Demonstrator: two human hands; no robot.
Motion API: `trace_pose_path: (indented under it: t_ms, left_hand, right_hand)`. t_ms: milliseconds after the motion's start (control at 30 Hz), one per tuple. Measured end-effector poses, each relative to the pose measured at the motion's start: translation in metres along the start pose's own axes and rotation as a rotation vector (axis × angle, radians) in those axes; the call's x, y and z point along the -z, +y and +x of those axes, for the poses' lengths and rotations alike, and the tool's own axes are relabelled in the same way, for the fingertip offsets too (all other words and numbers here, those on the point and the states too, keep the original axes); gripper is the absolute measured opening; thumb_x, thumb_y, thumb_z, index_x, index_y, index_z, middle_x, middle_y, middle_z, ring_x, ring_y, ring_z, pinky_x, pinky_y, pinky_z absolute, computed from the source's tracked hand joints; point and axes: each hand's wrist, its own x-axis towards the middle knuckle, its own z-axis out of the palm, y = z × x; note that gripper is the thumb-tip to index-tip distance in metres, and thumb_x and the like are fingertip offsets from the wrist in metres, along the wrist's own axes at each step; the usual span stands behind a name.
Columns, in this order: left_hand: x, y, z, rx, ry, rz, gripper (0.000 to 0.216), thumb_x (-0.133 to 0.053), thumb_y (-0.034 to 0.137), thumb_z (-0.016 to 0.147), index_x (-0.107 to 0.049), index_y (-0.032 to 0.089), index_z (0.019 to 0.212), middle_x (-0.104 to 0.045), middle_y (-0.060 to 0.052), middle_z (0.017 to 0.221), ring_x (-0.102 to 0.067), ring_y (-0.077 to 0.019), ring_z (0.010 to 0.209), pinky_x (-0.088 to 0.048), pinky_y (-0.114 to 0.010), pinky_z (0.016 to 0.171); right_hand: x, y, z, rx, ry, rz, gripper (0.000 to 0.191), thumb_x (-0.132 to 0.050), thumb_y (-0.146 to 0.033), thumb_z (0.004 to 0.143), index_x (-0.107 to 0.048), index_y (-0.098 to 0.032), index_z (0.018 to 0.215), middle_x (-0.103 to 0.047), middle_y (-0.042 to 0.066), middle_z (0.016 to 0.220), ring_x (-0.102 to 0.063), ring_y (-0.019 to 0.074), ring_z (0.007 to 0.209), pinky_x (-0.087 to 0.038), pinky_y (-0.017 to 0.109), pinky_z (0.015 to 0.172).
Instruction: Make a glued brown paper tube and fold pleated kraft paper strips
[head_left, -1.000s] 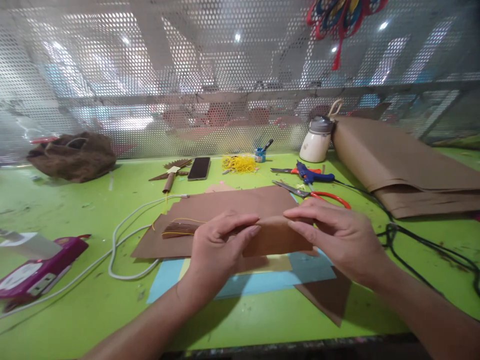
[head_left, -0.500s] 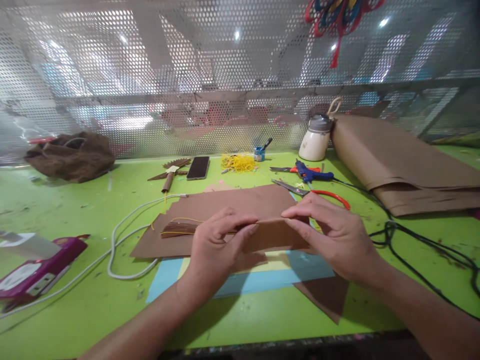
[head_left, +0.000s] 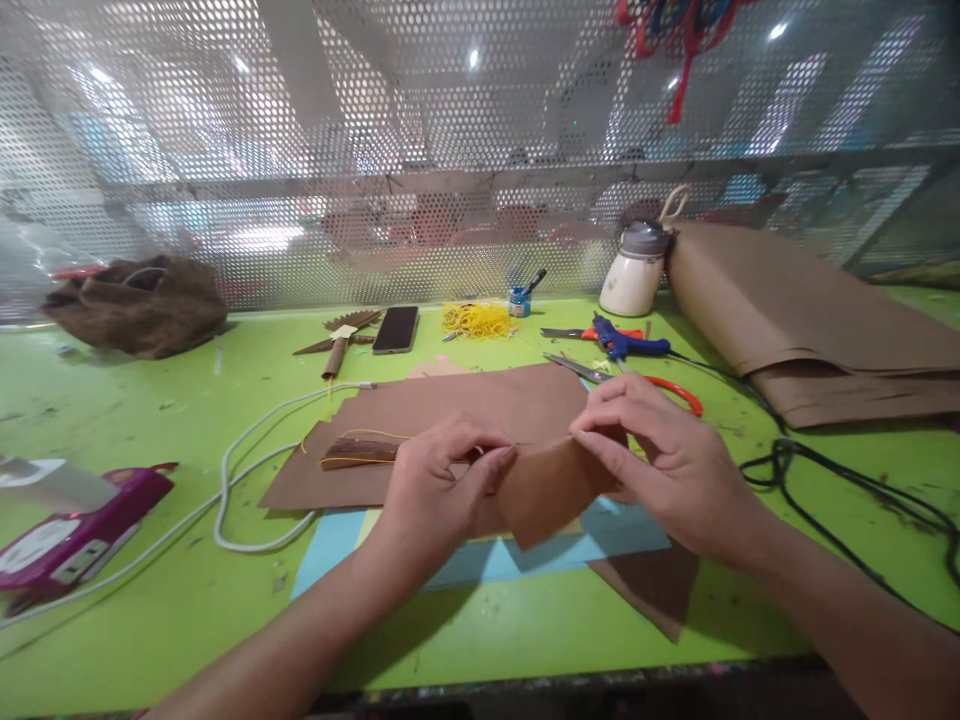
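A small piece of brown paper (head_left: 551,492) hangs tilted between my hands above the table. My right hand (head_left: 652,460) pinches its upper right edge between thumb and fingers. At its upper left corner, the thumb and forefinger of my left hand (head_left: 442,480) are closed on the paper. Behind and below lie a larger brown paper sheet (head_left: 480,395) and a blue paper sheet (head_left: 480,568) with a yellow area. Left of my left hand, a brown folded paper bundle (head_left: 360,450) with yellow string rests on the big sheet.
Red-handled scissors (head_left: 671,392) and a blue glue gun (head_left: 626,338) lie beyond my right hand. Further back are a phone (head_left: 395,330), yellow shredded strands (head_left: 480,320) and a white bottle (head_left: 632,280). A purple power strip (head_left: 82,535) sits left; brown paper (head_left: 817,320) stands right.
The small brown paper has turned from level to tilted, its lower left corner now hanging lower. My right hand has shifted slightly and its fingers are more raised.
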Motion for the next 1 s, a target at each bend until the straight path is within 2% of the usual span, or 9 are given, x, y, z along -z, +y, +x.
trace_pose_path:
  t_ms: [100, 233, 333, 433, 667, 833, 933, 1000]
  left_hand:
    - [-0.003, 0.001, -0.001, 0.054, -0.026, -0.052, 0.012, -0.061, 0.022, 0.083, -0.071, 0.016, 0.088, -0.071, -0.004, 0.080, -0.064, -0.0141, 0.073, -0.049, -0.022, 0.066]
    - [-0.004, 0.004, -0.002, -0.059, -0.128, -0.005, 0.020, -0.059, 0.027, 0.085, -0.069, 0.017, 0.100, -0.070, -0.004, 0.088, -0.063, -0.0143, 0.079, -0.048, -0.023, 0.070]
    - [-0.005, 0.005, -0.003, -0.128, -0.194, 0.150, 0.021, -0.060, 0.031, 0.085, -0.070, 0.020, 0.100, -0.066, -0.002, 0.078, -0.058, -0.0135, 0.071, -0.044, -0.023, 0.065]
    - [-0.006, 0.004, -0.004, -0.159, -0.189, 0.257, 0.021, -0.056, 0.032, 0.088, -0.071, 0.020, 0.097, -0.060, -0.002, 0.071, -0.055, -0.0128, 0.066, -0.041, -0.023, 0.061]
    - [-0.007, 0.006, -0.009, -0.259, -0.205, 0.304, 0.025, -0.048, 0.026, 0.093, -0.067, 0.021, 0.107, -0.064, -0.003, 0.080, -0.058, -0.0132, 0.071, -0.043, -0.022, 0.066]
    - [-0.006, 0.004, -0.009, -0.294, -0.211, 0.338, 0.025, -0.045, 0.025, 0.094, -0.069, 0.017, 0.097, -0.064, -0.004, 0.078, -0.057, -0.0128, 0.068, -0.042, -0.022, 0.062]
    - [-0.006, 0.003, -0.009, -0.290, -0.215, 0.363, 0.024, -0.046, 0.024, 0.093, -0.068, 0.017, 0.099, -0.065, -0.005, 0.079, -0.058, -0.0130, 0.068, -0.043, -0.022, 0.063]
    - [-0.005, 0.002, -0.009, -0.285, -0.222, 0.377, 0.025, -0.045, 0.024, 0.093, -0.068, 0.017, 0.101, -0.065, -0.005, 0.080, -0.058, -0.0134, 0.069, -0.044, -0.023, 0.064]
  right_hand:
    - [-0.001, -0.002, 0.000, -0.001, -0.040, 0.028, 0.012, -0.053, -0.012, 0.088, -0.063, -0.018, 0.086, -0.056, 0.005, 0.087, -0.054, 0.0157, 0.084, -0.043, 0.028, 0.073]
    - [-0.004, -0.004, 0.000, -0.002, -0.062, 0.035, 0.013, -0.053, -0.011, 0.088, -0.063, -0.019, 0.086, -0.057, 0.004, 0.086, -0.054, 0.0154, 0.082, -0.044, 0.028, 0.072]
    - [-0.005, -0.004, 0.000, -0.007, -0.055, 0.027, 0.013, -0.053, -0.012, 0.088, -0.063, -0.020, 0.088, -0.057, 0.004, 0.085, -0.055, 0.0160, 0.083, -0.044, 0.029, 0.073]
    - [-0.006, -0.004, -0.001, 0.007, -0.058, 0.031, 0.012, -0.053, -0.013, 0.088, -0.063, -0.021, 0.088, -0.056, 0.004, 0.086, -0.055, 0.0162, 0.083, -0.045, 0.030, 0.073]
    - [-0.006, -0.003, -0.003, 0.008, -0.079, 0.021, 0.012, -0.054, -0.017, 0.088, -0.065, -0.022, 0.090, -0.057, 0.004, 0.087, -0.056, 0.0161, 0.082, -0.047, 0.028, 0.070]
    - [0.003, 0.001, 0.002, -0.101, -0.218, 0.100, 0.013, -0.058, -0.022, 0.086, -0.068, -0.022, 0.095, -0.062, 0.004, 0.091, -0.059, 0.0160, 0.086, -0.048, 0.027, 0.073]
    - [0.009, 0.004, 0.004, -0.189, -0.314, 0.179, 0.015, -0.059, -0.023, 0.085, -0.069, -0.023, 0.096, -0.065, 0.003, 0.087, -0.060, 0.0140, 0.077, -0.049, 0.025, 0.065]
    - [0.011, 0.005, 0.004, -0.211, -0.299, 0.195, 0.016, -0.060, -0.025, 0.085, -0.070, -0.022, 0.097, -0.067, 0.002, 0.084, -0.060, 0.0134, 0.072, -0.049, 0.023, 0.061]
